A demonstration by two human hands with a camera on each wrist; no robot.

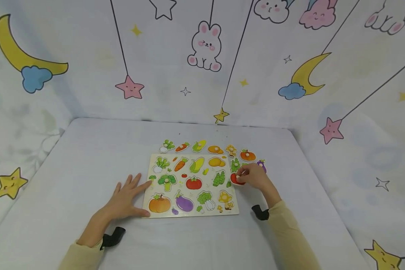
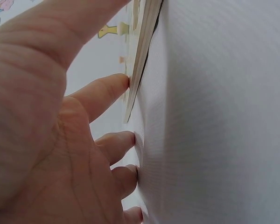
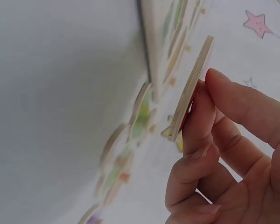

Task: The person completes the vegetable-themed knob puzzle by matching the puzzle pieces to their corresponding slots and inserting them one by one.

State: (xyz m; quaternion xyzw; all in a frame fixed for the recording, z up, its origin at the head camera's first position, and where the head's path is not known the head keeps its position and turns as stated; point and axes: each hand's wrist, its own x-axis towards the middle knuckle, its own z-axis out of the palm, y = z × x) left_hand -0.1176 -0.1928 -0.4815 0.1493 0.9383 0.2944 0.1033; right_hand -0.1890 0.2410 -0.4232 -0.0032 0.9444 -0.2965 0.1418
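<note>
A wooden vegetable puzzle board lies flat on the table. My left hand rests at its left edge with fingers spread; in the left wrist view the index fingertip touches the board's side, and the other fingertips press on the cloth. Over the board's right edge my right hand pinches a red tomato puzzle piece between thumb and fingers. From the right wrist the tomato piece shows edge-on, tilted and raised off the table. The printed tomato shows near the middle of the board.
Along the board's far side lie loose knobbed pieces: a turnip, carrot, corn, potato, mushroom and pumpkin. A green piece and an eggplant lie around the right hand. White cloth covers the table.
</note>
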